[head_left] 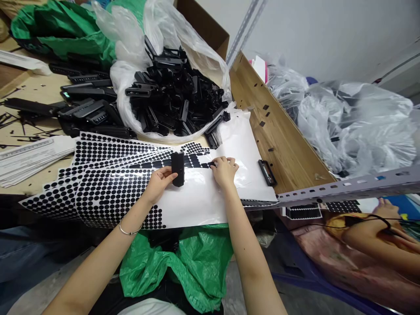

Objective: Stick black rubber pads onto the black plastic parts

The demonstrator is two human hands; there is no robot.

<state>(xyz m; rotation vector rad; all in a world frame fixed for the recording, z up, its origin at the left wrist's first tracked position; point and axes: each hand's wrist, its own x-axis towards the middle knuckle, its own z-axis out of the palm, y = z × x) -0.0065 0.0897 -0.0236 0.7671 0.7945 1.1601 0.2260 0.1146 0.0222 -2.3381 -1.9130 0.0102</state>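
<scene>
My left hand (159,181) is closed round a small black plastic part (177,169), held upright over the white sheets of black round stickers (108,188). My right hand (224,169) rests on the top sheet just right of the part, fingers curled and pinching at a black sticker (211,165) at the end of a row. A thin bracelet sits on my left wrist. The part of the top sheet under my right hand is mostly bare glossy backing.
A clear plastic bag (170,100) full of black plastic parts lies behind the sheets, with more parts (85,109) spread to its left. A wooden divider (282,135) stands at the right, one loose black part (267,172) beside it. Green bags (183,262) lie below; another person's arm (377,236) shows lower right.
</scene>
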